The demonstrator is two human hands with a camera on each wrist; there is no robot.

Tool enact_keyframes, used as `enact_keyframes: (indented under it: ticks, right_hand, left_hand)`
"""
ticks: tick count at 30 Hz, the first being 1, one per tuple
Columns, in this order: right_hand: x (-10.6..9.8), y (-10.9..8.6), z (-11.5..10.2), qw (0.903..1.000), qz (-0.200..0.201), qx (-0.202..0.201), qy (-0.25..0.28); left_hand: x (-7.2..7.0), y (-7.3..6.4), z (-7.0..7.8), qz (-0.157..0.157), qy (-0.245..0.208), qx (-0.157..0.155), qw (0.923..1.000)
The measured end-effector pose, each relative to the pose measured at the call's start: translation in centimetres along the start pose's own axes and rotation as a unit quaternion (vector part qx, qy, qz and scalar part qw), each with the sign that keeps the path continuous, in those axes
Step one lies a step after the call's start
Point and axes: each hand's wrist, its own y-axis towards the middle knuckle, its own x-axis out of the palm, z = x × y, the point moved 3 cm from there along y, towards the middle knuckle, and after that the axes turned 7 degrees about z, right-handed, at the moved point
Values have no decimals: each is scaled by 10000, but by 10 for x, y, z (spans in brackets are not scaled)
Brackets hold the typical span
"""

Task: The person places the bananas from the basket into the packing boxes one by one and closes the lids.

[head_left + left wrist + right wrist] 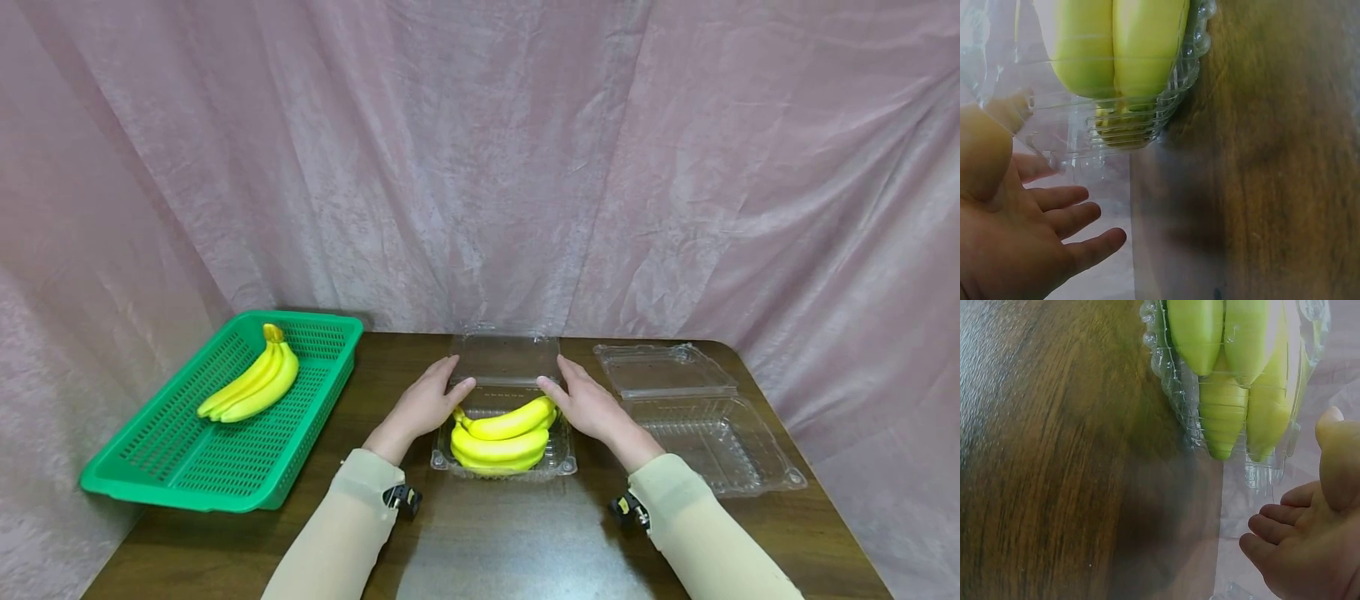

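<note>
Bananas at the centre: a yellow bunch (pixel 501 450) is lying inside a clear plastic box (pixel 441 460), its stems pointing toward the person's left and its tips toward the right.
Box lid: the clear lid (pixel 508 354) is tilting back behind the fruit, its far edge showing in front of the curtain (pixel 487 167).
Left hand: from where I'm standing, the left hand (pixel 418 406) is hovering by the box's left side, thumb toward the fruit, fingertips beside the lid's edge; the fingers are extending loosely, spread a little, and curling round nothing.
Right hand: the right hand (pixel 592 406) is mirroring it on the other side, fingers relaxing forward beside the lid, thumb pointing in over the banana tips, its grip likewise unclosed.
Contact: I'm not managing to tell whether either hand is touching the plastic.
Green basket: over on the left, a slatted basket (pixel 307 460) is holding another banana bunch (pixel 262 385), stem pointing away from the person.
Second box: to the right, another clear box (pixel 723 442) is sitting with its lid (pixel 666 371) lying folded back behind it.
Sleeves: pale cuffs (pixel 367 487) are covering the forearms, with small black devices (pixel 405 500) showing at both wrists.
Table: the brown wooden top (pixel 487 554) is shining near the person.
</note>
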Motion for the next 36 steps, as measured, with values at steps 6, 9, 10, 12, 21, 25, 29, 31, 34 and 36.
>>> enact_keyframes:
  ticks: [6,9,10,12,21,25,29,31,34,36]
  right_hand:
    - [-3,0,-2,9999,126,-10,67]
    - [-4,0,-2,9998,196,-32,56]
    - [-4,0,-2,9997,226,-48,51]
    - [-4,1,-3,9995,295,-90,51]
    - [-8,-2,-6,9984,473,-180,250]
    - [-11,-2,-7,9981,493,-170,333]
    - [-13,-3,-6,9975,480,-177,496]
    - [-14,-3,-6,9971,492,-187,552]
    - [-16,-5,-7,9963,566,-181,626]
    - [-16,-5,-7,9956,645,-200,647]
  left_hand:
    - [-3,-1,2,68,-55,76,9999]
    - [-4,-1,3,105,-45,98,9999]
    - [-5,-1,3,122,-47,103,9999]
    - [-6,-1,5,173,-66,127,9997]
    - [-11,-5,9,375,-234,232,9988]
    - [-16,-7,12,426,-264,236,9985]
    - [-19,-10,13,409,-269,217,9986]
    - [-21,-11,13,408,-321,228,9984]
    - [-22,-12,14,419,-380,264,9980]
    - [-23,-13,15,452,-380,305,9978]
